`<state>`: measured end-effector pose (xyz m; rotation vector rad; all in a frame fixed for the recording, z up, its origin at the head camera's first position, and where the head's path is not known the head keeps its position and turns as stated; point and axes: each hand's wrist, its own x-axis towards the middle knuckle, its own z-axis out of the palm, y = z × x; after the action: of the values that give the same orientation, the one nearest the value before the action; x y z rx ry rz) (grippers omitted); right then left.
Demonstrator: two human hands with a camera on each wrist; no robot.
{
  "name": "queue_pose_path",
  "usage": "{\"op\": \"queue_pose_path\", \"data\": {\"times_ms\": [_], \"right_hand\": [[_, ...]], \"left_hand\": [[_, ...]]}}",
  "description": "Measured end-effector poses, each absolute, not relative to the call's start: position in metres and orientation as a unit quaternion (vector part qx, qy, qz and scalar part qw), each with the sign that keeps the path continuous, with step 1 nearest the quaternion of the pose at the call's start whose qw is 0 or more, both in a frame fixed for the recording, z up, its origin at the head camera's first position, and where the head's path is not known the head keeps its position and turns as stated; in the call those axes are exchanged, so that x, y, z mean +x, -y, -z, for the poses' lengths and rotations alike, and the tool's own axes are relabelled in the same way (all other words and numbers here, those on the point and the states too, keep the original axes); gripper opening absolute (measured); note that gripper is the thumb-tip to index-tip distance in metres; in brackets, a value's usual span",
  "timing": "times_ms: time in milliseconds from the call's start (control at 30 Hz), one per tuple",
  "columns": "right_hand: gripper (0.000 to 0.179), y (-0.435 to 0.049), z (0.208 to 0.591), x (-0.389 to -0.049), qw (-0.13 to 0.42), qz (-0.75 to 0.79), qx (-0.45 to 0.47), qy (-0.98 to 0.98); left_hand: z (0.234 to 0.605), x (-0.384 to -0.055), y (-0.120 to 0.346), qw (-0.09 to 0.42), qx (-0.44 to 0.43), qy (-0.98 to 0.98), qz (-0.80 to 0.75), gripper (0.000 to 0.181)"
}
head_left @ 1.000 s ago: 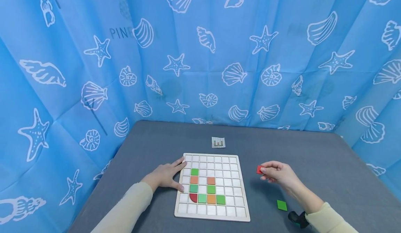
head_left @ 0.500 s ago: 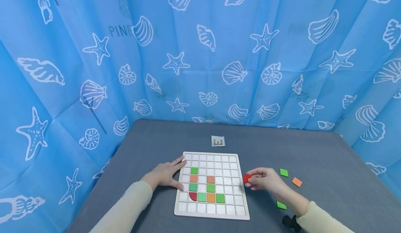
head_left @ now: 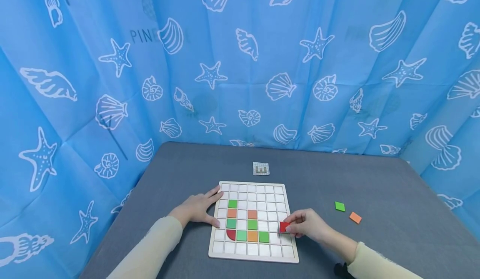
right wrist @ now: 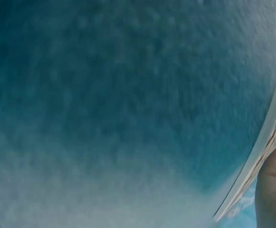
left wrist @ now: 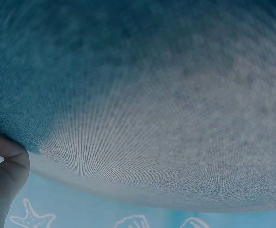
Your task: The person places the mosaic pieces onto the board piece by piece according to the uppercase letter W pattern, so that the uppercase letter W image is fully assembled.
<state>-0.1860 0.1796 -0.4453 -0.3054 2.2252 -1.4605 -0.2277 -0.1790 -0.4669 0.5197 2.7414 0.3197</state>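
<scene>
My right hand (head_left: pixel 309 225) pinches a red square tile (head_left: pixel 283 227) between thumb and fingers, over the right-hand columns of a pale gridded board (head_left: pixel 266 193). On the board's left edge rests my left hand (head_left: pixel 196 208), fingers spread and nothing held. Several tiles sit in the grid: a dark red quarter-round (head_left: pixel 231 234) at the lower left corner of the pattern, a mint-green square (head_left: pixel 241 235), an orange square (head_left: pixel 253 236) and a green square (head_left: pixel 264 237) beside it, with more green and orange squares above. The wrist views catch only small parts of each hand.
Right of the board, a loose green tile (head_left: pixel 339 206) and an orange tile (head_left: pixel 355 217) lie on the grey table (head_left: pixel 202 162). A small printed card (head_left: pixel 261 169) lies behind the board. A black object (head_left: pixel 342 270) shows by the right sleeve. Blue curtains (head_left: pixel 232 62) surround the table.
My right hand has carried the red tile leftward and toward me, from beside the board to over its right columns. The forearm now hides the nearer loose green tile. My left hand stays put.
</scene>
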Motion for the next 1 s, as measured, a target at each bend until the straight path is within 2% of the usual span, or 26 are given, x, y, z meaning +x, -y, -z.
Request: {"op": "queue_pose_path", "data": {"times_ms": [367,1000], "right_hand": [[0.009,-0.161,0.452,-0.181,0.218,0.48,-0.155,-0.836],[0.006,-0.15,0.456,-0.183,0.23,0.462,-0.165,-0.84]], "left_hand": [[0.465,-0.228,0.177,0.171,0.179,-0.963,-0.11,0.103],[0.47,-0.229,0.179,0.171,0.174,-0.963,-0.111,0.102]]}}
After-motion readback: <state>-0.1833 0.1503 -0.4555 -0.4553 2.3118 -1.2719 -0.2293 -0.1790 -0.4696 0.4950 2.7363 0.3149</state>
